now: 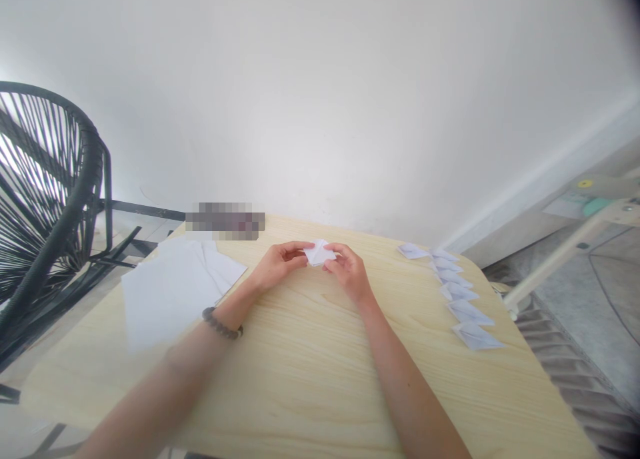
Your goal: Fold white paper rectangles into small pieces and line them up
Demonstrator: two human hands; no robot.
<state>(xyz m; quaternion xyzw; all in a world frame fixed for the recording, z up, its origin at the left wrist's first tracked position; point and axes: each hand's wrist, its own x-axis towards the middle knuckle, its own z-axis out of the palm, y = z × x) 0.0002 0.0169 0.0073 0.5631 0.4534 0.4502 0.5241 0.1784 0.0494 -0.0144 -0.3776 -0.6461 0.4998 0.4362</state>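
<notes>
A small folded piece of white paper (319, 253) is held between my two hands above the middle of the table. My left hand (278, 266) pinches its left corner between thumb and fingers; a dark beaded bracelet (223, 324) circles that wrist. On the other side, my right hand (350, 272) grips the right corner with thumb and index finger. Crease lines run across the paper's face. Several folded white paper pieces (470, 312), pointed at the ends, lie in a row near the table's right edge.
Loose white sheets (170, 292) lie on the wooden table (310, 379) at the left. Behind them is a pixelated dark object (227, 220). A black corded chair (75, 199) stands at the left, a white wall behind. A pale metal frame (560, 266) stands at the right.
</notes>
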